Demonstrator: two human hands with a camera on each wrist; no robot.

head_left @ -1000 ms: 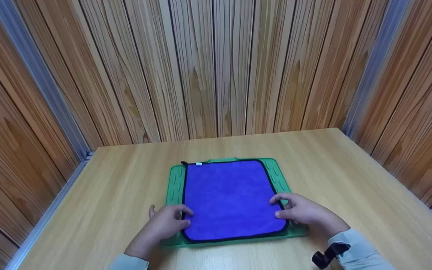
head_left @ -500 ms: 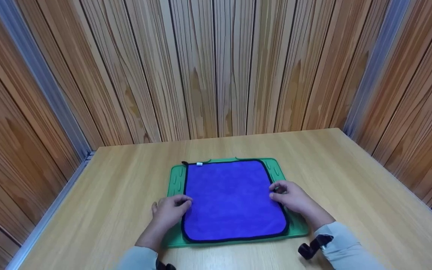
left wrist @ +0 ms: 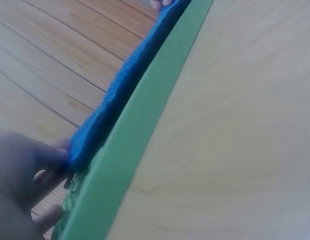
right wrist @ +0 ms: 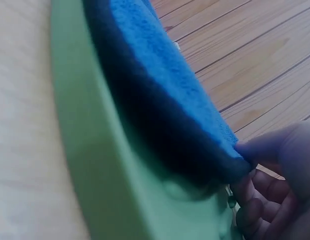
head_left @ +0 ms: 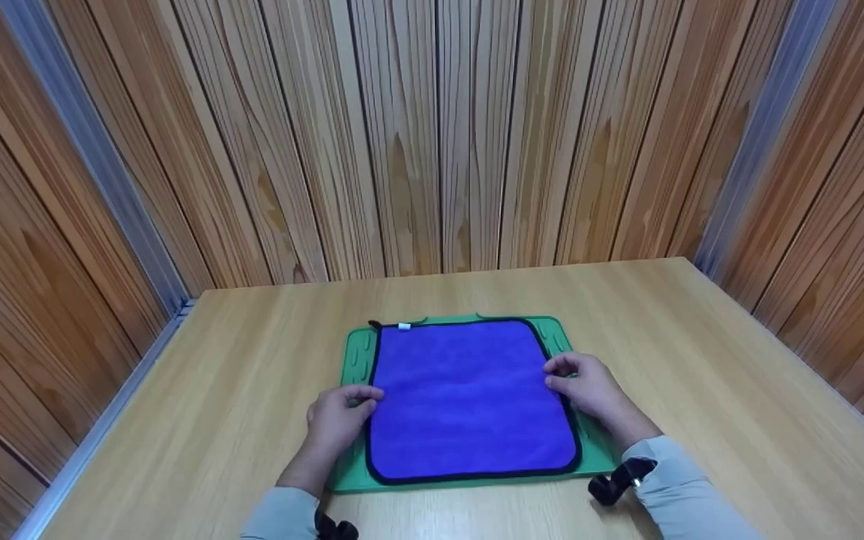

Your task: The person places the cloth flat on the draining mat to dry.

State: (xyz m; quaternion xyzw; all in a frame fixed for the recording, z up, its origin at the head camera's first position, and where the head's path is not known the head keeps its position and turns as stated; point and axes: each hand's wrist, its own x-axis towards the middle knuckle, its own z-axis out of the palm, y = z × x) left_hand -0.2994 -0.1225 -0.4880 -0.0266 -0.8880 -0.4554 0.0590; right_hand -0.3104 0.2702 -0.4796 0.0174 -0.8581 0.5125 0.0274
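A blue cloth (head_left: pixel 469 409) with black edging lies flat over a green tray (head_left: pixel 358 358), leaving strips of the tray showing at both sides. The left hand (head_left: pixel 336 420) pinches the cloth's left edge around mid-length. Across from it, the right hand (head_left: pixel 593 388) pinches the right edge between thumb and fingers. In the right wrist view, the black edging (right wrist: pixel 159 120) of the cloth stands a little above the green tray, and the thumb lies on top of the cloth. Part of each side edge is hidden beneath the fingers.
The tray sits on a light wooden table (head_left: pixel 252 360) bounded by wood-plank walls (head_left: pixel 432 142) behind and at both sides. A small white tag (head_left: pixel 404 326) is on the cloth's far left edge. Black straps (head_left: pixel 623 480) circle the wrists.
Both hands have moved away from the body along the cloth's sides, and their thumbs and fingers have closed on its edges. Cloth and tray have stayed in place.
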